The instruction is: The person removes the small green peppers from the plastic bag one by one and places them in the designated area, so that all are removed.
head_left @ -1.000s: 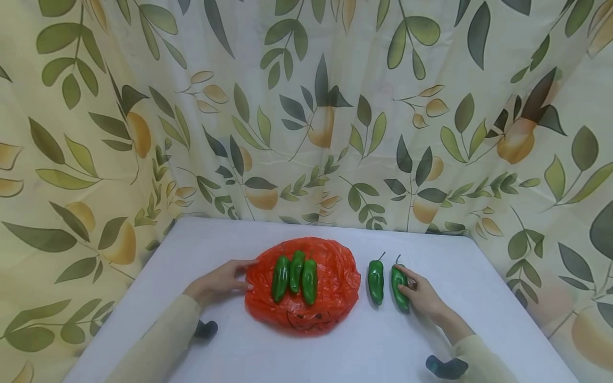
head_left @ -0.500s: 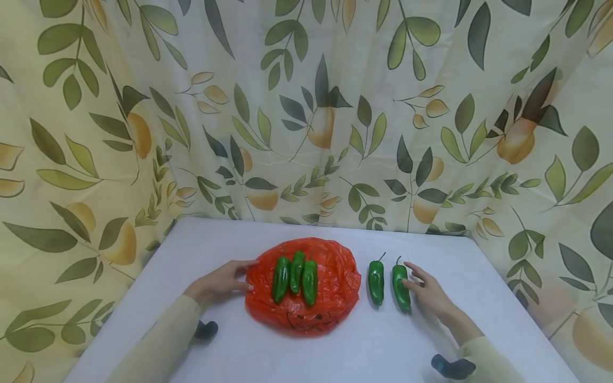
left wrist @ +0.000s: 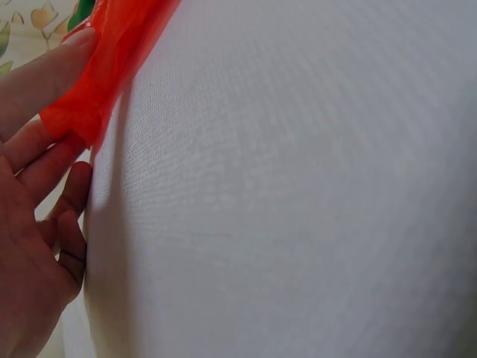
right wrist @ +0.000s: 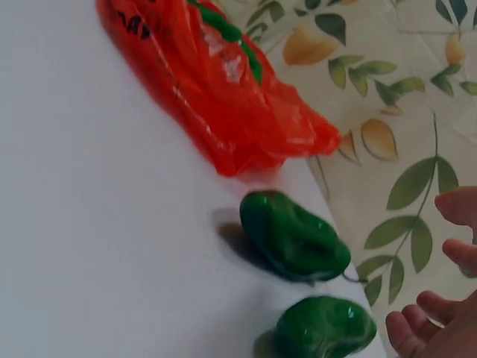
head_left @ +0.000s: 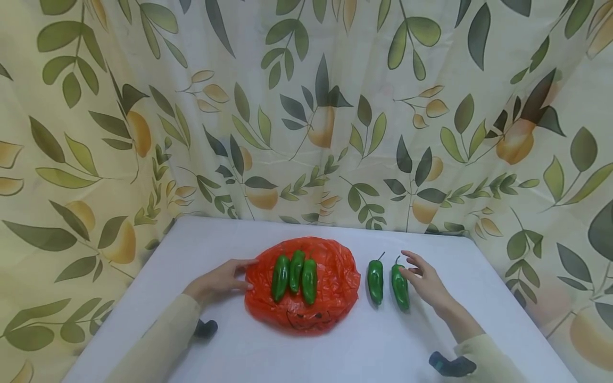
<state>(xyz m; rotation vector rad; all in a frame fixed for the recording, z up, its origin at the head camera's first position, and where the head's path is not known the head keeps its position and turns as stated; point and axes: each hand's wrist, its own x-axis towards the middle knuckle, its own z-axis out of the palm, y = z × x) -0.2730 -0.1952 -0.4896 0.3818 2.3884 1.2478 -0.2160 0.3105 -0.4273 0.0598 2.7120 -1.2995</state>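
Observation:
A red plastic bag lies spread on the white table, with a face drawn in black on its near side. Three green peppers rest on top of it, side by side. At the bag's left edge my left hand pinches the plastic; the left wrist view shows the thumb above it and fingers beneath. Two more green peppers lie on the table right of the bag. Over the outer pepper hovers my right hand, fingers spread and loosely bent, holding nothing, as the right wrist view confirms.
The white table ends at a curtain printed with leaves and fruit, which hangs behind and at both sides. Dark wrist-worn devices sit by both sleeves.
My right hand has let go of the outermost pepper and moved slightly up and to the right. That pepper stays on the table. The left hand and bag have not moved.

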